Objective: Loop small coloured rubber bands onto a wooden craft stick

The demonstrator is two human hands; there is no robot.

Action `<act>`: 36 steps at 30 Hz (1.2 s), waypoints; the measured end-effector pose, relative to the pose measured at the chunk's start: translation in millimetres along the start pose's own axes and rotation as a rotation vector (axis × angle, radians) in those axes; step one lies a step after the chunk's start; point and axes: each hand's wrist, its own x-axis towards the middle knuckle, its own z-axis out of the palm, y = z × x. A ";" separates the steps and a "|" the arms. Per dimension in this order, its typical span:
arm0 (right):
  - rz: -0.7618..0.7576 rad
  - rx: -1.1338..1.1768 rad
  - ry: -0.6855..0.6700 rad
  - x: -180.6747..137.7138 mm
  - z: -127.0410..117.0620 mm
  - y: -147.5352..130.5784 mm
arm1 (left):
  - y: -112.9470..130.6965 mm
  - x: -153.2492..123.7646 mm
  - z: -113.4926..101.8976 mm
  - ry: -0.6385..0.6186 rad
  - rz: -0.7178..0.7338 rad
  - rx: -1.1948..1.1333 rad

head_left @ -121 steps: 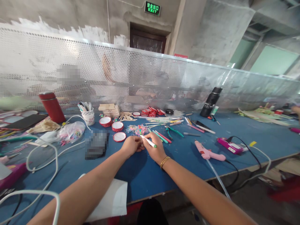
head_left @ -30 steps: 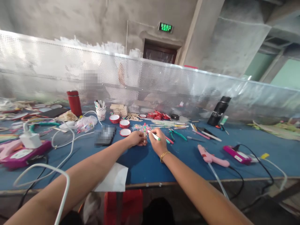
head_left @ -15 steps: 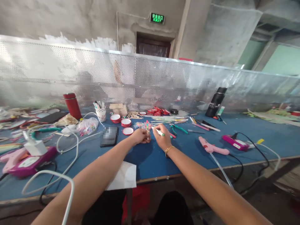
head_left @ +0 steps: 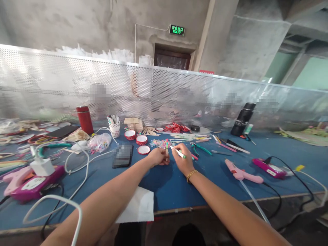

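Note:
My left hand (head_left: 157, 157) rests on the blue table (head_left: 217, 177), its fingers closed on a small painted stick (head_left: 166, 147) held upright. My right hand (head_left: 182, 160), with a gold bracelet at the wrist, grips a white marker with a green tip (head_left: 178, 152) whose point is close to the stick. The two hands are almost touching, near the middle of the table.
A pink glue gun (head_left: 242, 173) lies right of my hands, green pliers (head_left: 201, 148) and coloured sticks behind them. Red-rimmed lids (head_left: 141, 140), a paper cup (head_left: 114, 129), a red flask (head_left: 85, 119), a black bottle (head_left: 242, 118), white cables (head_left: 77, 160) and a perforated metal screen (head_left: 153, 92) surround the work spot.
My hands stay together on the stick and marker. The stick, low in my left hand 4 s ago, now stands upright. The view has shifted as my head moved.

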 end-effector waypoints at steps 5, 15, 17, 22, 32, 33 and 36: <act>0.025 -0.018 0.008 0.2 0.2 3.6 | -1.4 1.5 1.0 0.005 0.000 0.005; 0.020 -0.002 0.020 1.4 -1.2 4.0 | -3.1 2.3 -1.0 0.088 0.054 0.078; 0.019 -0.001 0.016 1.7 -1.7 3.4 | -5.0 4.3 -0.7 0.074 0.040 0.059; 0.000 -0.006 0.038 1.9 -1.3 3.5 | -10.0 7.8 -1.2 0.020 0.075 0.070; 0.000 0.028 0.015 -1.8 0.8 -1.7 | -12.8 3.1 -5.2 0.030 0.107 0.122; 0.002 0.032 0.007 -2.4 1.2 -1.9 | -12.6 2.8 -5.4 0.033 0.114 0.129; -0.004 0.043 -0.011 -4.4 0.8 -3.7 | -13.6 3.6 -5.8 0.030 0.128 0.153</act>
